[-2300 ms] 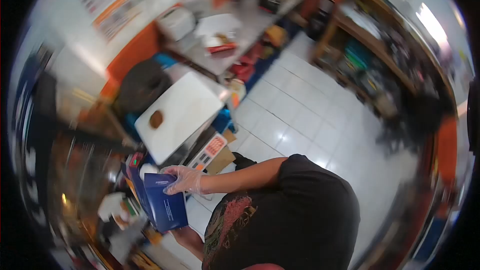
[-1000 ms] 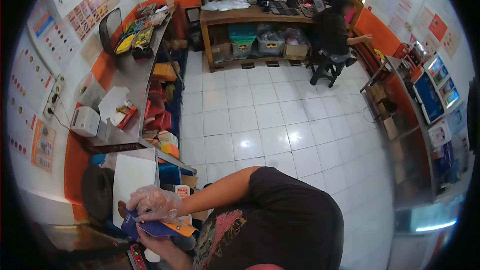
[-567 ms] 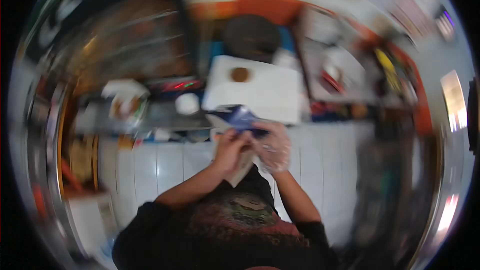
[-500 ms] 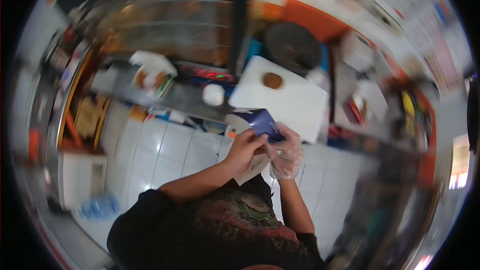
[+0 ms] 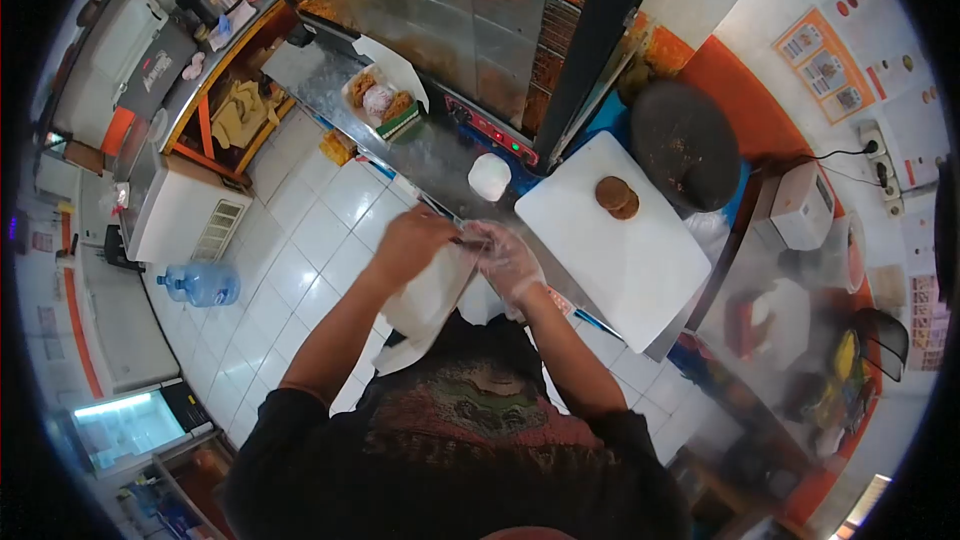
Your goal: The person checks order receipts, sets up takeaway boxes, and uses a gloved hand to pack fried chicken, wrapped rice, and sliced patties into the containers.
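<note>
Head view, from my end. Glass-fronted cabinet [image 5: 430,25] is the largest thing, standing along the back edge of the steel counter [image 5: 312,72]. White cutting board [image 5: 640,275] lies past the counter's right end; dark round slab [image 5: 685,145] sits just beyond its far edge. I have the carton [image 5: 425,305] off the counter, in the hands, between the counter's front edge and the black shirt, pale inner face toward me. Right hand [image 5: 505,260], in a clear plastic glove, is closed on the carton's upper end. Left hand [image 5: 412,248], bare, fingers curled at that same end; can't tell if it's gripping, fingertips are hidden. Open food box [image 5: 380,108] with fried pieces and one white ball: on the counter, near its front edge. White rounded item [image 5: 490,177] on the counter, between box and board. Two brown discs [image 5: 617,198], overlapping, on the board toward its far edge.
</note>
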The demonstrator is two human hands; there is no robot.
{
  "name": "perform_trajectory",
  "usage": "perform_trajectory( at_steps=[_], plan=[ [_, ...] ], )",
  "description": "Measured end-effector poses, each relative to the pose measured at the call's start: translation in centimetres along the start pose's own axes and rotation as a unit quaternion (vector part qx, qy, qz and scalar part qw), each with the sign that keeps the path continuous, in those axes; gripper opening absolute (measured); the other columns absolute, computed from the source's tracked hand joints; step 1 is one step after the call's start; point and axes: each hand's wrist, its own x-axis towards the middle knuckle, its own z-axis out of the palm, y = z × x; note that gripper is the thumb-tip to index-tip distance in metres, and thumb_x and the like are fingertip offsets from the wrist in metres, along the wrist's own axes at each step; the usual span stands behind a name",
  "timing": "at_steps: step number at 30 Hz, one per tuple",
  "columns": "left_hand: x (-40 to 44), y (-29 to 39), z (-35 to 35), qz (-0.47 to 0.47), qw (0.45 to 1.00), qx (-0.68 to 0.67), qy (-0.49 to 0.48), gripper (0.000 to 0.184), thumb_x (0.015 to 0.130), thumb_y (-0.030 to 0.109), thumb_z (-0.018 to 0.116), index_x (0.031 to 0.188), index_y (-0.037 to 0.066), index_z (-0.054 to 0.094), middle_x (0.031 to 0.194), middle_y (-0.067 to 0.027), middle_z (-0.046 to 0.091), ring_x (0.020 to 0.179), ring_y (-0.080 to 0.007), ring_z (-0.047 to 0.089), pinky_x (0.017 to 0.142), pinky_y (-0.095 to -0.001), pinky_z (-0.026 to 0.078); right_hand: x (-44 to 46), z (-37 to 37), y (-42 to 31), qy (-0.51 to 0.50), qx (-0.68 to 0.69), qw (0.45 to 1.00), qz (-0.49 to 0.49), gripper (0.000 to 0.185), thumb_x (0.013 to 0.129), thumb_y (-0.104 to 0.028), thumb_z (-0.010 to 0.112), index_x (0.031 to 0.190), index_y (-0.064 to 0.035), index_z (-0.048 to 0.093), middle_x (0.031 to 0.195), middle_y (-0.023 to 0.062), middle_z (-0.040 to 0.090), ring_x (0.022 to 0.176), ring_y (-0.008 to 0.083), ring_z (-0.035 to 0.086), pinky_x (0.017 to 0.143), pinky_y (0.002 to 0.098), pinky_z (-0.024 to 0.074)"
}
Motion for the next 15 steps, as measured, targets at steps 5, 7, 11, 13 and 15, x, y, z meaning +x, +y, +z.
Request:
perform_trajectory(
  at_steps=[5, 7, 11, 13, 15],
  plan=[
    [-4.5, -8.0, -3.6, -0.231, 0.969, 0.035, 0.081, 0.016, 0.083, 0.014, 0.061, 0.09, 0.008, 0.074, 0.089, -0.0126, 0.07, 0.082, -0.0325, 0.065, 0.075, -0.0402, 0.052, 8.8, 1.2, -0.5, 0.188, -0.139, 0.97, 0.075, 0.06, 0.075, -0.039, 0.078, 0.119, -0.0028, 0.062, 0.114, 0.0151, 0.067, 0.106, 0.0307, 0.063, 0.094, 0.0378, 0.0479],
    [-5.8, -11.5, -4.5, -0.271, 0.958, 0.041, 0.086, 0.016, 0.086, 0.014, 0.059, 0.09, 0.009, 0.074, 0.086, -0.0135, 0.07, 0.08, -0.0339, 0.065, 0.072, -0.0424, 0.052, 12.3, 2.4, -0.8, 0.259, -0.228, 0.91, 0.23, 0.065, 0.074, -0.048, 0.075, 0.122, -0.0055, 0.062, 0.122, 0.0171, 0.063, 0.11, 0.0321, 0.061, 0.094, 0.0368, 0.0474],
    [-6.1, -17.6, -3.7, -0.332, 0.94, -0.016, 0.08, 0.019, 0.086, 0.015, 0.06, 0.099, 0.006, 0.07, 0.086, -0.0183, 0.068, 0.082, -0.0385, 0.065, 0.072, -0.0459, 0.051, 17.7, 6.7, 2.0, 0.365, -0.423, 0.787, 0.263, 0.057, 0.078, -0.047, 0.07, 0.12, -0.0098, 0.061, 0.123, 0.0163, 0.059, 0.114, 0.0291, 0.057, 0.089, 0.0311, 0.0485],
    [-5.9, -20.9, -2.1, -0.301, 0.948, -0.054, 0.09, 0.025, 0.084, 0.012, 0.057, 0.107, 0.006, 0.066, 0.088, -0.02, 0.068, 0.086, -0.0403, 0.064, 0.074, -0.0477, 0.051, 17.7, 6.3, 4.9, 0.366, -0.417, 0.795, 0.243, 0.057, 0.078, -0.047, 0.07, 0.12, -0.009, 0.06, 0.119, 0.0157, 0.06, 0.11, 0.0282, 0.059, 0.088, 0.0327, 0.0493],
    [-4.4, -22.2, -1.3, -0.288, 0.95, -0.089, 0.089, 0.028, 0.084, 0.011, 0.056, 0.11, 0.006, 0.065, 0.089, -0.0211, 0.068, 0.085, -0.0412, 0.064, 0.074, -0.0486, 0.051, 17.5, 4.5, 9.9, 0.373, -0.4, 0.817, 0.185, 0.056, 0.08, -0.045, 0.069, 0.12, -0.0075, 0.059, 0.112, 0.0144, 0.063, 0.102, 0.0265, 0.061, 0.084, 0.0359, 0.0508]
  ],
)
